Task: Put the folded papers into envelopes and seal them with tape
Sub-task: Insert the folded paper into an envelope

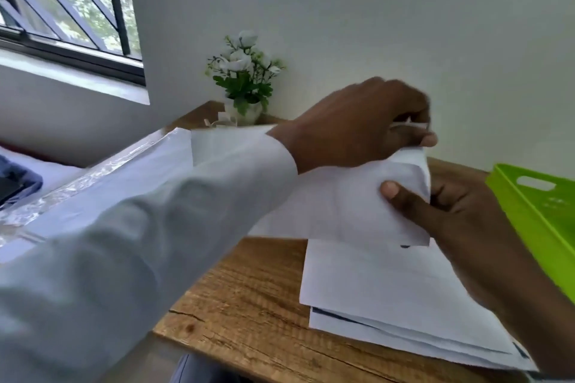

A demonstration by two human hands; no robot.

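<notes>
A white envelope (345,202) is held up above the wooden desk (249,298), a little right of the middle. My right hand (441,211) grips its right end, thumb on the front and fingers behind. My left hand (364,124) reaches across from the left and pinches a small white edge (410,125) at the envelope's top right corner; whether this is the flap or a folded paper I cannot tell. A stack of white sheets and envelopes (392,298) lies flat on the desk below both hands.
A lime-green plastic tray (535,218) with a handle slot stands at the right edge. A small pot of white flowers (244,78) sits at the desk's far corner by the wall. A window is at the upper left.
</notes>
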